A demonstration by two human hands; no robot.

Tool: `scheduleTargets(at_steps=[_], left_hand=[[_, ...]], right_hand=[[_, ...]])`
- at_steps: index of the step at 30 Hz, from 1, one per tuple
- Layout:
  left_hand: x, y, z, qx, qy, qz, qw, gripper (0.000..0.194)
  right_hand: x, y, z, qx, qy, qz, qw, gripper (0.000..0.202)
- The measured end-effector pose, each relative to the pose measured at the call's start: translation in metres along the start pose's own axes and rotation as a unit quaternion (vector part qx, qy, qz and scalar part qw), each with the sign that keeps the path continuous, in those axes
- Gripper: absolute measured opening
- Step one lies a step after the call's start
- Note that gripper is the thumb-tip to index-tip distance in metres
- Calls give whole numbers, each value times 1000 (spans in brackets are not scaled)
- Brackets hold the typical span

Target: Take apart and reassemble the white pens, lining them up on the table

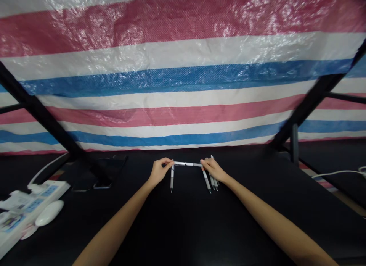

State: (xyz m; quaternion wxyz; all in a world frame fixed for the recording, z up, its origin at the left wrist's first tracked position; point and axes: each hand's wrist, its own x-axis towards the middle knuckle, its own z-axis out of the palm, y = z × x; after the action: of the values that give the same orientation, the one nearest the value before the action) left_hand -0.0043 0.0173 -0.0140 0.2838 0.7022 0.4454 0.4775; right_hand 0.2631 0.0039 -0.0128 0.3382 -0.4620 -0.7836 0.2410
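A white pen [187, 164] lies level from left to right between my two hands, one end at each. My left hand [160, 170] pinches its left end, fingertips together. At its right end, the thumb and fingers of my right hand [214, 170] close on it. A second pen [172, 179], white with a grey grip, points toward me just below my left fingertips. Beneath and beside my right hand, several similar pens, including one nearer the middle [206, 181], lie with their tips toward me, their upper parts partly hidden. Whether the level pen touches the table cannot be told.
The pens are on a black table [183, 228]. At the left are a white power strip [53, 187], a white mouse-shaped object [50, 213] and dark flat devices [100, 174]. Black frame bars [48, 117] slant on both sides, before a striped plastic sheet [183, 117].
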Motion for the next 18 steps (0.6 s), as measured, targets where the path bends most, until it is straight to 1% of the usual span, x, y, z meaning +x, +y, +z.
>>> scheduleTargets(at_steps=[4,6,9,14,18], left_hand=[[2,-4,-1,-16,-9,-22,1000,19],[3,-6,-1,-20,-12,-25,999,20],[3,-7,-1,-29,-12,-27,999,21],[2,-5,0,-46,-14,-39,998,21],[2,-4,0,-48,-13,-36,998,21]], right_hand=[[0,-1,-1,-20,-5,-41,999,47],[-1,-3,-2,-37,-8,-54,998,45],[-2,-6,-2,-60,-10,-60,996,48],[-1,-9,-2,-75,-18,-68,995,58],[-1,-10,-2,-86,-24,-72,993,61]])
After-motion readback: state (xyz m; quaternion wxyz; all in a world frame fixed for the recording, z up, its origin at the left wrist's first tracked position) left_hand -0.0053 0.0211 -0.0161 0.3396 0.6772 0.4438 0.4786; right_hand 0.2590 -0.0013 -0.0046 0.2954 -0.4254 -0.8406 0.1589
